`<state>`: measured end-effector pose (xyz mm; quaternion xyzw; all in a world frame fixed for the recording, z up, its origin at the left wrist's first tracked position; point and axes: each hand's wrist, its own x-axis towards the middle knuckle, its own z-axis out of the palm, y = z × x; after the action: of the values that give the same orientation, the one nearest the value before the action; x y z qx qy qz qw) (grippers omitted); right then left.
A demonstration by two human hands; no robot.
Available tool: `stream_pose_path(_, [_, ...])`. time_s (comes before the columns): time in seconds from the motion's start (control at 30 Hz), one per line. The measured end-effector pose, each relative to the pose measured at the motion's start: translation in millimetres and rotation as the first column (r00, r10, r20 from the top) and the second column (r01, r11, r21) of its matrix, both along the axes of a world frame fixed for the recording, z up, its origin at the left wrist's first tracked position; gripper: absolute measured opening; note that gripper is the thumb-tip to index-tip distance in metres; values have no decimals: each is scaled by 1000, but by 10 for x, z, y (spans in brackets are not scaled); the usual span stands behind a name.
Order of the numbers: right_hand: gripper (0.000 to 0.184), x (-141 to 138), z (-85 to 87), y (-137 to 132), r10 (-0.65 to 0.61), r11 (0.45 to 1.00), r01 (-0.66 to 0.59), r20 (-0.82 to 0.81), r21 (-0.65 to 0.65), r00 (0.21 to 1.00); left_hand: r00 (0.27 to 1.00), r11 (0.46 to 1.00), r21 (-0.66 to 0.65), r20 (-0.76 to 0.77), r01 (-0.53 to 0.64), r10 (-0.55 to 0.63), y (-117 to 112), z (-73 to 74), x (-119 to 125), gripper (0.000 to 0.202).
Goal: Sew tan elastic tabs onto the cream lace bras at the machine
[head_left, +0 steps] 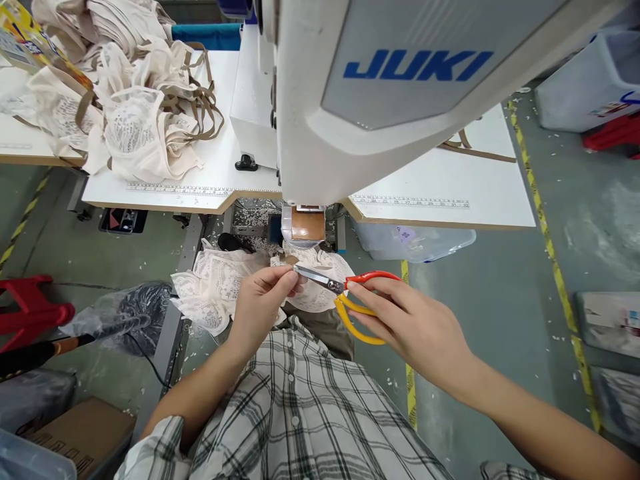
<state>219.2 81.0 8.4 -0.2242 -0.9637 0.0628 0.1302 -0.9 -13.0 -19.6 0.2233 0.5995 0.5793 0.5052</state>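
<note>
A pale lace bra [220, 283] hangs below the sewing machine's [320, 120] work arm, above my lap. My left hand [263, 300] is pinched at the bra's middle; what exactly lies between thumb and fingers is hidden. In my right hand [415, 327] is a pair of scissors [361, 307] with one red and one yellow handle. Their blades point left, and the tips reach my left thumb and forefinger. The blades look nearly closed. A brown patch on the machine's arm end [307, 225] sits just beyond the bra.
A heap of lace bras [135, 127] with brown straps lies on the white table [180, 193] at left, beside a yellow box [30, 40]. A brown strap [480, 154] rests on the right side. Translucent bins [585, 87], a cardboard box [85, 433] and red stools [35, 310] stand around.
</note>
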Motion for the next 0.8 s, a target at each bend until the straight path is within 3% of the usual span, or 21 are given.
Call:
stream_pose_path(0.2, [30, 11, 21, -20, -26, 1000, 25, 30, 14, 999, 1000, 1000, -30, -21, 2, -3, 15, 20, 0, 16])
stream_pose_path(0.4, [34, 56, 22, -13, -32, 999, 34, 103, -25, 994, 985, 996, -83, -169, 30, -43, 20, 74, -18, 19])
stream_pose_path(0.53, [40, 99, -11, 8, 4, 999, -10, 161, 36, 987, 959, 993, -97, -267, 72, -96, 16, 106, -49, 20])
stream_pose_path(0.8, [44, 108, -73, -18, 64, 990, -80, 130, 118, 989, 958, 987, -114, -254, 109, -135, 28, 53, -94, 21])
